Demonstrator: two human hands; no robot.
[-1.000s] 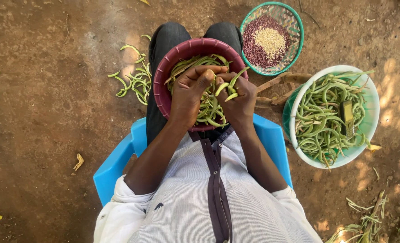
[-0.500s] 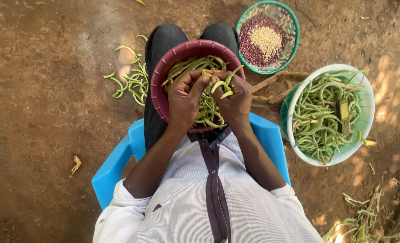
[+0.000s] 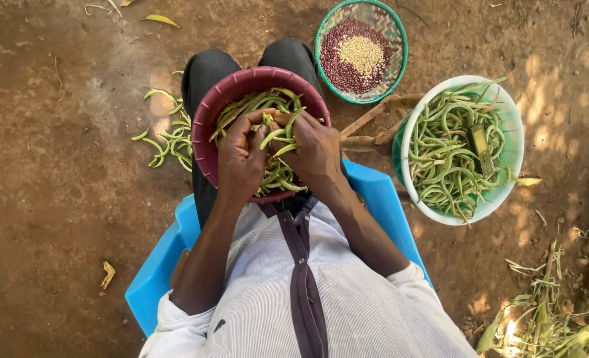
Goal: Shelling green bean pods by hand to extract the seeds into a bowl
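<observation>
The maroon bowl (image 3: 205,132) looks like smooth plastic with a slight sheen, same as the blue chair (image 3: 155,275). The green basket (image 3: 395,40) is woven. The shirt (image 3: 367,311) is matt ribbed cloth. The bean pods (image 3: 278,136) are smooth and waxy, and the ground (image 3: 56,166) is rough, dry dirt.

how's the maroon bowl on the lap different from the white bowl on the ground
The maroon plastic bowl rests on the person's lap, with both hands in it; the white plastic bowl sits on the dirt ground, untouched. The white bowl looks wider and fuller, and has a small dark flat object among its pods. Both hold green bean pods.
</observation>
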